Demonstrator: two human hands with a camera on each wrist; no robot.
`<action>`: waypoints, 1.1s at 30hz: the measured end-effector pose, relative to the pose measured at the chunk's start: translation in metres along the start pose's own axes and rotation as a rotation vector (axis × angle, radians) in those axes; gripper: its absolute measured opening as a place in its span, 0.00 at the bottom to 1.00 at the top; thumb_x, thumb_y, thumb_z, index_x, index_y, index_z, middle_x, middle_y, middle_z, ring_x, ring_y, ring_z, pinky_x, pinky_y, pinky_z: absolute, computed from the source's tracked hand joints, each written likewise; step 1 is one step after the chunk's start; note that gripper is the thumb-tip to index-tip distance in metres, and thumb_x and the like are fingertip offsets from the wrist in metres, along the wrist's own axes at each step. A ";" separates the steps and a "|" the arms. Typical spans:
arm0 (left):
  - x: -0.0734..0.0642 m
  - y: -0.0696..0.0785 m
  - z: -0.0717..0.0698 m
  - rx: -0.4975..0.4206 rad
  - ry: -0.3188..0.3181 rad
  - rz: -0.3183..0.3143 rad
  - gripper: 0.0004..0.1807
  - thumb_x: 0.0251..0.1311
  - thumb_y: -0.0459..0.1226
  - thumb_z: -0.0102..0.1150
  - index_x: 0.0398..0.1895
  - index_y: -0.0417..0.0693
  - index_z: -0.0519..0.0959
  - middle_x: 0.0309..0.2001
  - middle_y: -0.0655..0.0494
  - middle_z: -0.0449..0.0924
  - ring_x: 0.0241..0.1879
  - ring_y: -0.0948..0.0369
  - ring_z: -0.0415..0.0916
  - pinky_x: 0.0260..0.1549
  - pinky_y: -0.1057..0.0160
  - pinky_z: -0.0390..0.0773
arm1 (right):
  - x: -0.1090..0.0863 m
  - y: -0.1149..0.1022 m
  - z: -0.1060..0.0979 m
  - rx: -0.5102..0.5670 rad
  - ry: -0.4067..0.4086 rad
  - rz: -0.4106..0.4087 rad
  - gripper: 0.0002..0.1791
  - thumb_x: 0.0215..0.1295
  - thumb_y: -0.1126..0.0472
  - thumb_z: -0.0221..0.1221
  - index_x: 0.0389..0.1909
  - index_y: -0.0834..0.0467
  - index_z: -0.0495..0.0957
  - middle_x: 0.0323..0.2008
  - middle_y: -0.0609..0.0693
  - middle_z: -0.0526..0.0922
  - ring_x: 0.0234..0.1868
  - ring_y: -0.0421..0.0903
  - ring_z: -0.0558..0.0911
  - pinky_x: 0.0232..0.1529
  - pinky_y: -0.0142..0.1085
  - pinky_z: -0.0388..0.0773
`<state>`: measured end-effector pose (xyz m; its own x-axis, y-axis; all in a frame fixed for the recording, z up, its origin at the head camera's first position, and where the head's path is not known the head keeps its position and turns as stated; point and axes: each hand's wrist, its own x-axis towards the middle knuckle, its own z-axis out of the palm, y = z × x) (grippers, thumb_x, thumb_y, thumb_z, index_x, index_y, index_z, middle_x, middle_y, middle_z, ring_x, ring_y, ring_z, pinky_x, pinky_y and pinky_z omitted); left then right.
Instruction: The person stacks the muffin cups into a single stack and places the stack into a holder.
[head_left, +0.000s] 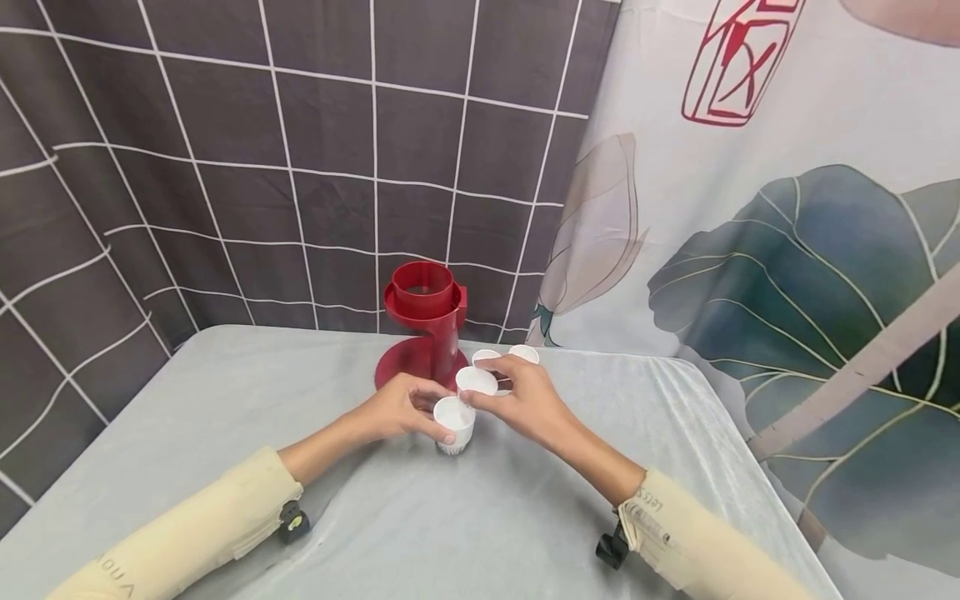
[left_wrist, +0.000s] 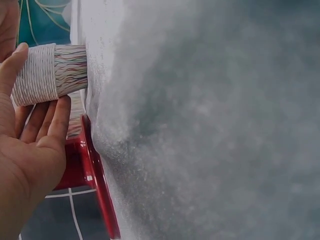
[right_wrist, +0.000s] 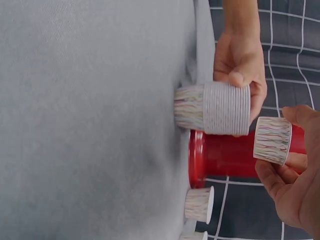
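A stack of nested white paper cups [head_left: 454, 427] stands on the grey cloth-covered table [head_left: 225, 433]. My left hand [head_left: 417, 410] grips its ribbed upper part. The left wrist view shows my thumb and fingers curled around the cup stack [left_wrist: 47, 75]. My right hand [head_left: 501, 398] holds a single paper cup [head_left: 477, 382] just above and behind the stack. In the right wrist view the single cup [right_wrist: 272, 140], with coloured streaks on its wall, sits pinched in my right hand [right_wrist: 290, 150] a little apart from the cup stack [right_wrist: 212, 108], which my left hand [right_wrist: 241, 67] grips.
A red cup dispenser [head_left: 424, 327] with a ring top stands behind my hands, its round base [left_wrist: 97, 180] on the cloth. Two more paper cups [head_left: 486, 357] [head_left: 523, 353] stand beside it on the right. Checked and leaf-print curtains hang behind the table.
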<state>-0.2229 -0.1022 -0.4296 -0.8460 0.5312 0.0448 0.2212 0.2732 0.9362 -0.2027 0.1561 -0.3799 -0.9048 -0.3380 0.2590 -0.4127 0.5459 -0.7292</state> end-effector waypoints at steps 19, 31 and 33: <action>0.002 -0.002 -0.001 0.030 -0.040 0.037 0.24 0.58 0.35 0.86 0.58 0.40 0.91 0.52 0.46 0.96 0.53 0.52 0.96 0.57 0.63 0.92 | -0.005 -0.005 0.015 0.041 -0.055 -0.042 0.26 0.64 0.53 0.81 0.62 0.55 0.91 0.53 0.47 0.94 0.53 0.47 0.94 0.58 0.39 0.93; 0.000 -0.004 -0.002 0.000 -0.039 0.027 0.26 0.58 0.35 0.85 0.60 0.40 0.90 0.51 0.46 0.96 0.52 0.55 0.95 0.56 0.64 0.92 | -0.008 0.004 0.023 0.027 -0.099 -0.090 0.28 0.61 0.55 0.84 0.62 0.57 0.91 0.53 0.48 0.95 0.53 0.46 0.92 0.57 0.38 0.93; 0.000 -0.004 -0.002 0.003 -0.039 0.037 0.26 0.59 0.34 0.85 0.61 0.39 0.90 0.52 0.45 0.95 0.52 0.54 0.95 0.57 0.62 0.92 | -0.009 0.006 0.024 0.051 -0.108 -0.081 0.29 0.61 0.54 0.84 0.62 0.57 0.91 0.53 0.49 0.95 0.53 0.46 0.92 0.57 0.37 0.93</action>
<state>-0.2253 -0.1050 -0.4329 -0.8177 0.5719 0.0659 0.2536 0.2551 0.9331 -0.1946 0.1445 -0.4020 -0.8509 -0.4617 0.2506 -0.4758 0.4749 -0.7403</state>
